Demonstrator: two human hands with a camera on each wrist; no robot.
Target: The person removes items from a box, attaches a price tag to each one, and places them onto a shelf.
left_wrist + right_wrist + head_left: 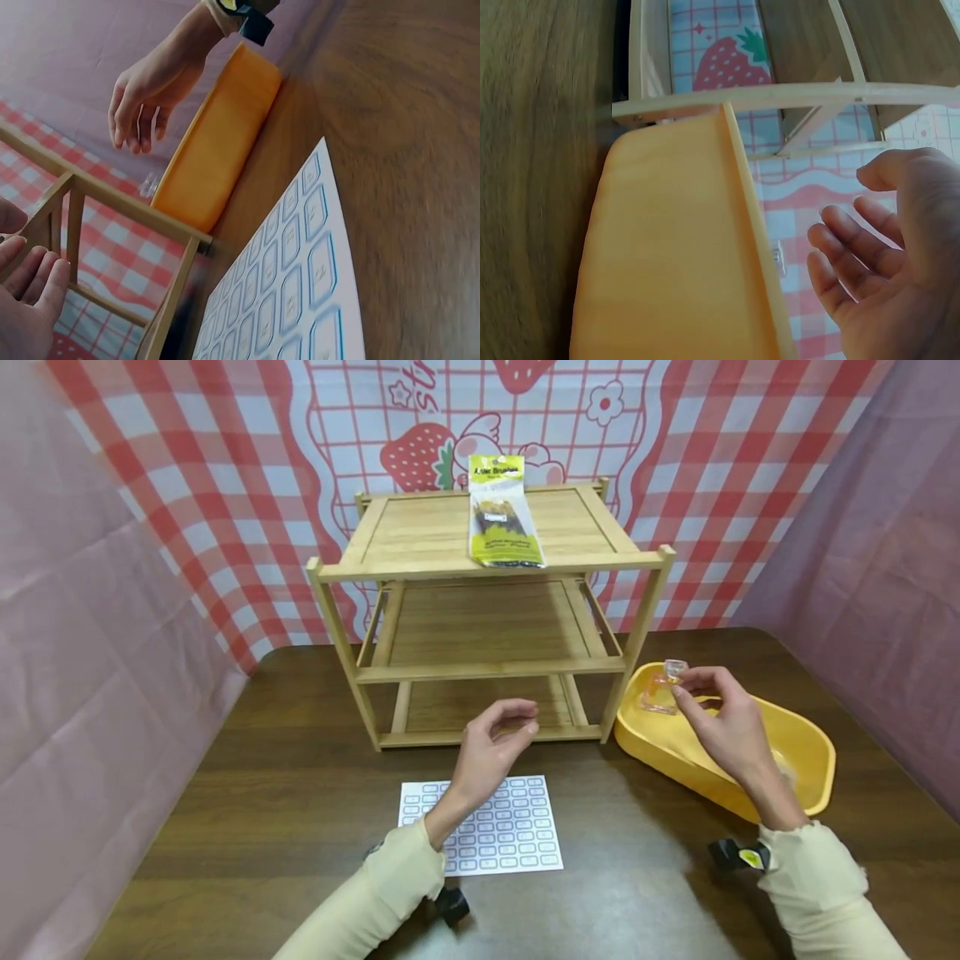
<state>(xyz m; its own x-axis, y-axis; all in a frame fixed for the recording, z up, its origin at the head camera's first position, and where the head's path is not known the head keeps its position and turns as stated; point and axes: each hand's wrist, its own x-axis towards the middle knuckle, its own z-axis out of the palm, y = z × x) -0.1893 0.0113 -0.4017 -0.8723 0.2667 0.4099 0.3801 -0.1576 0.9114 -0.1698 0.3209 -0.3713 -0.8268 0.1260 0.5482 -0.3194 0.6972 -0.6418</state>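
Observation:
My right hand (723, 718) hovers over the yellow tub (690, 777), its fingers loosely bent with nothing between them. A small clear bottle with pinkish-orange contents (659, 697) stands in the far-left end of the tub. In the head view my fingertips overlap its clear cap, but the right wrist view shows the cap (778, 257) just above the rim, apart from the fingers. My left hand (495, 747), also relaxed and bearing nothing, is raised over a white sheet of blue-framed labels (517, 827), in front of the shelf.
A three-tier wooden shelf (480, 672) stands at the back of the dark table (285, 827). On its top board lies a yellow-green packet of artist brushes (504, 514). Another clear item (783, 768) sits in the tub, partly hidden by my right wrist. A checked strawberry cloth (217, 502) hangs behind.

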